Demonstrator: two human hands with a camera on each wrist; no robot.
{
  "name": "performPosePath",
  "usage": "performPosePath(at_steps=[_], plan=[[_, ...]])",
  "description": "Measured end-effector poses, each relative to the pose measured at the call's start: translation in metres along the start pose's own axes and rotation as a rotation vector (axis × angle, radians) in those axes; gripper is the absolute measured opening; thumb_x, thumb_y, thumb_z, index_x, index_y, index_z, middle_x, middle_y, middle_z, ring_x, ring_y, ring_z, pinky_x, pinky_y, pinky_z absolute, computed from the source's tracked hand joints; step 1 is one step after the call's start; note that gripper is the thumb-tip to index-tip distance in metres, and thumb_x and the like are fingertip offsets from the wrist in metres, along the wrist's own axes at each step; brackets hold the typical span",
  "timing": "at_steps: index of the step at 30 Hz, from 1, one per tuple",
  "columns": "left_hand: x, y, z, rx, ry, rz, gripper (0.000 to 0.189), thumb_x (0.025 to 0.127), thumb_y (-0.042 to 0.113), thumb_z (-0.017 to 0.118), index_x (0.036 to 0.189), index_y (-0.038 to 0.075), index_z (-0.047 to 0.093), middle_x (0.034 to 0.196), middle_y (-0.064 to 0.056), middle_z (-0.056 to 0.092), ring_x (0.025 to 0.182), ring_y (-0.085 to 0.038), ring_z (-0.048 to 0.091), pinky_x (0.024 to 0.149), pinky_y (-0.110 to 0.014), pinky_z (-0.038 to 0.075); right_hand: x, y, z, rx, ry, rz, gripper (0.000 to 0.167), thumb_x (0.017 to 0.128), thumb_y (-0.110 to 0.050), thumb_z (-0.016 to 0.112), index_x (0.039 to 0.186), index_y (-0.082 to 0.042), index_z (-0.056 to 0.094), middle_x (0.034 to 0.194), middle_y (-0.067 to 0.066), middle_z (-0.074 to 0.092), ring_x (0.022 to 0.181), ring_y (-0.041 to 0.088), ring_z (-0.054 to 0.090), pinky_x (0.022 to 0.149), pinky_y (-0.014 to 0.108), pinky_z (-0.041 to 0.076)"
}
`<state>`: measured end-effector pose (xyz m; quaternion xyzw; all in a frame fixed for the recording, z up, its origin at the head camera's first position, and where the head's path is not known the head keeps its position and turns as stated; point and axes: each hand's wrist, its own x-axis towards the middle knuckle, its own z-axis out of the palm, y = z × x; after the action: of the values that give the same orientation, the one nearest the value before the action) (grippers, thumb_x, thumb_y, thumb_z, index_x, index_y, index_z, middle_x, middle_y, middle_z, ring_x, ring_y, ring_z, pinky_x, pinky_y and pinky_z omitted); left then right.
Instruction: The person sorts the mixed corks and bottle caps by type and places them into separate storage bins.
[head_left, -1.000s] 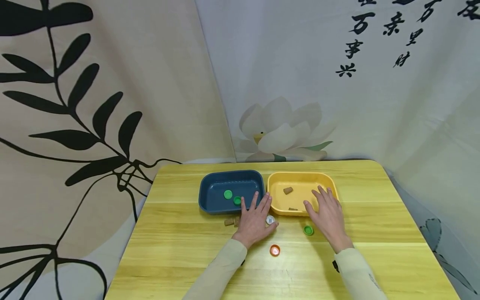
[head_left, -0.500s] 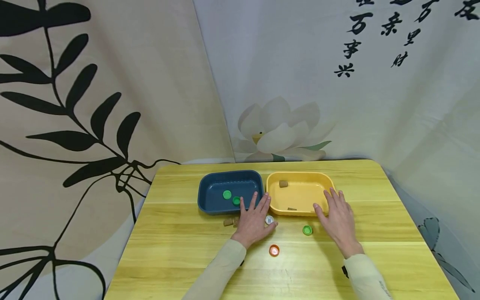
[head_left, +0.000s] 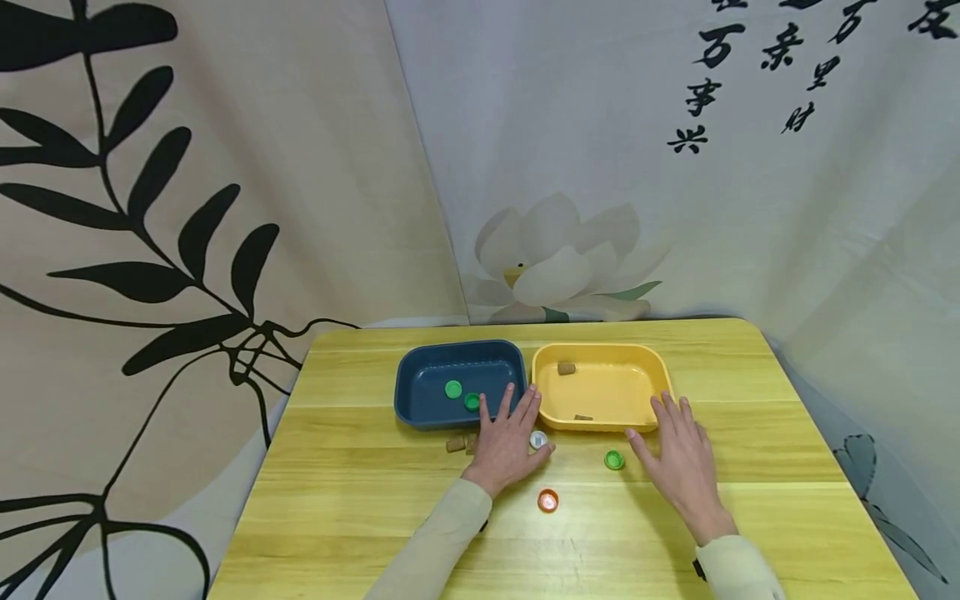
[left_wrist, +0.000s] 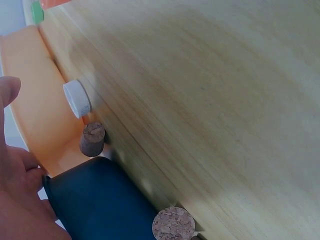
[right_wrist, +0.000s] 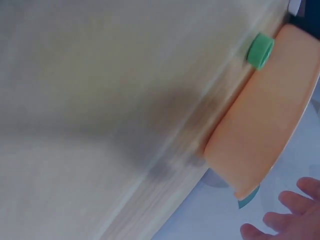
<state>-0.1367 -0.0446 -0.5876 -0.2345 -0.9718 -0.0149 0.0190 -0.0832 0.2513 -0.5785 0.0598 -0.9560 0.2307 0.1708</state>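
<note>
Weight from the spread left hand [head_left: 510, 450] could have tipped the blue tray [head_left: 423, 392], left of the yellow tray [head_left: 615, 387]; right hand [head_left: 684, 462] likewise spread.

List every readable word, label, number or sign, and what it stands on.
"万事兴": white backdrop cloth, below a cut-off character
"亲": same cloth, below a cut-off character
"万里财": same cloth
Same cloth, far right: one cut-off character, unclear
White cap: marks too small to read
</note>
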Motion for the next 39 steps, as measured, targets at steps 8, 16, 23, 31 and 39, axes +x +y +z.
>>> performPosePath(at_steps=[8,16,23,31,39], plan=[[0.0,0.0,0.001,-0.005,0.007,-0.003,0.089,0.098,0.071,0.048,0.167,0.02,0.023,0.172,0.005,0.015,0.159,-0.031,0.008,0.117,-0.075,0.008,-0.021,-0.014,0.004,-0.041,0.027,-0.119,0.074,0.093,-0.042,0.073,0.146,0.005,0.051,0.152,0.026,0.049,0.141,0.051,0.04,0.104,0.071,0.038],[0.0,0.0,-0.001,-0.004,-0.013,-0.01,0.089,0.098,0.07,0.05,0.167,0.02,0.022,0.173,0.005,0.013,0.159,-0.031,0.008,0.118,-0.075,0.008,-0.032,-0.025,0.007,-0.049,-0.021,-0.168,0.064,0.092,-0.042,0.075,0.137,0.002,0.06,0.136,0.022,0.062,0.124,0.045,0.057,0.098,0.066,0.047],[0.0,0.0,-0.001,-0.005,-0.003,-0.005,0.089,0.098,0.069,0.051,0.166,0.02,0.023,0.172,0.005,0.015,0.159,-0.032,0.012,0.117,-0.075,0.01,-0.033,-0.03,0.012,-0.087,-0.168,-0.094,0.068,0.097,-0.052,0.068,0.141,-0.001,0.06,0.141,0.022,0.06,0.131,0.044,0.053,0.101,0.067,0.044],[0.0,0.0,0.0,0.014,-0.017,-0.009,0.089,0.098,0.073,0.044,0.167,0.021,0.021,0.172,0.006,0.014,0.159,-0.03,0.007,0.118,-0.075,0.009,-0.03,-0.028,0.019,-0.137,-0.274,-0.022,0.074,0.094,-0.058,0.068,0.143,-0.003,0.058,0.147,0.025,0.053,0.137,0.053,0.044,0.101,0.077,0.036],[0.0,0.0,-0.001,0.009,-0.034,-0.01,0.089,0.099,0.074,0.043,0.167,0.022,0.02,0.173,0.006,0.012,0.159,-0.03,0.005,0.118,-0.075,0.008,-0.028,-0.027,0.025,-0.157,-0.251,-0.03,0.051,0.092,-0.036,0.079,0.129,-0.004,0.066,0.14,0.025,0.058,0.132,0.055,0.048,0.101,0.079,0.035]])
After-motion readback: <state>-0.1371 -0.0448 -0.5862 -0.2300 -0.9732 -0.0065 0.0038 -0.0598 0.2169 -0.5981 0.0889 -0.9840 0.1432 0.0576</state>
